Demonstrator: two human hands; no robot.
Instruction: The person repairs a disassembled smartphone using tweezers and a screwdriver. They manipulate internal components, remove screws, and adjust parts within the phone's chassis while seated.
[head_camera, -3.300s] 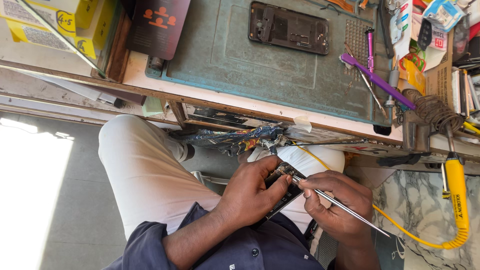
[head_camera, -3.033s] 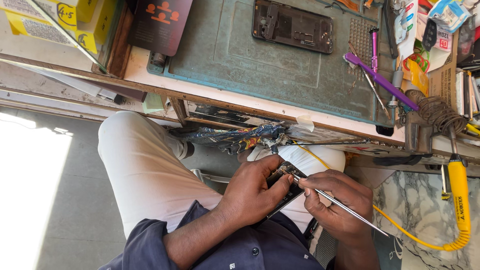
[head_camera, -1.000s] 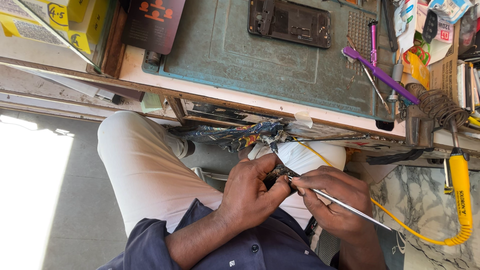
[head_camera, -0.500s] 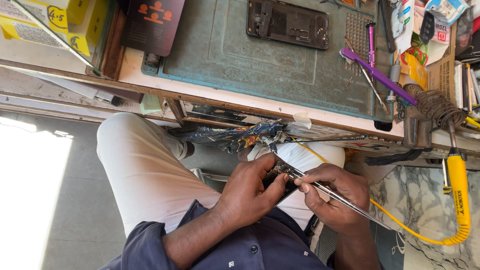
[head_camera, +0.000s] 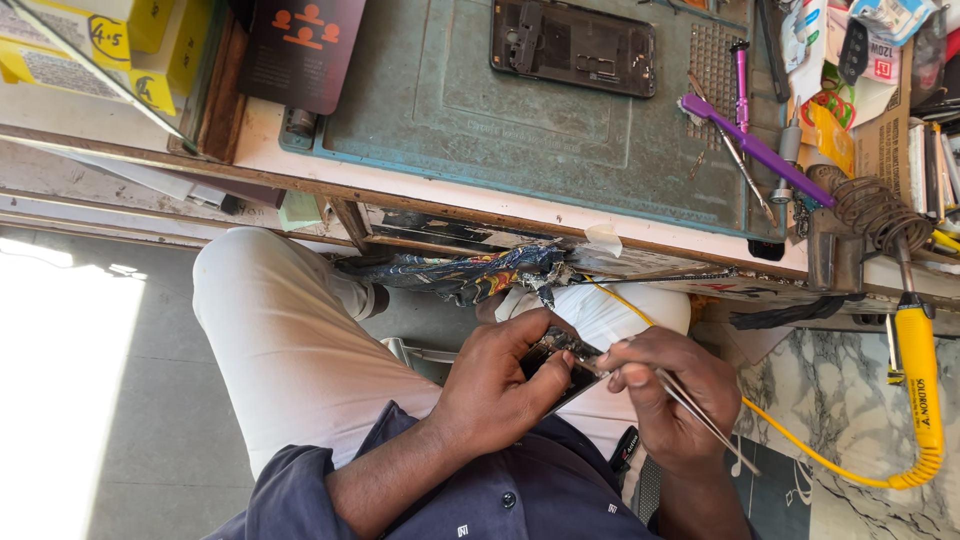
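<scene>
My left hand is closed around a small dark phone part, held over my lap just below the workbench edge. My right hand pinches thin metal tweezers, whose tips meet the part's upper edge next to my left thumb. The two hands touch around the part, and most of it is hidden by my fingers. My pale trousers and dark blue shirt lie underneath.
A green work mat on the bench carries an opened phone frame and a purple tool. A yellow-handled soldering iron rests in a coil stand at right. Yellow boxes and a dark card sit at left.
My hands have stayed together over my lap. The tweezers have shifted slightly against the part, and the view has moved a little.
</scene>
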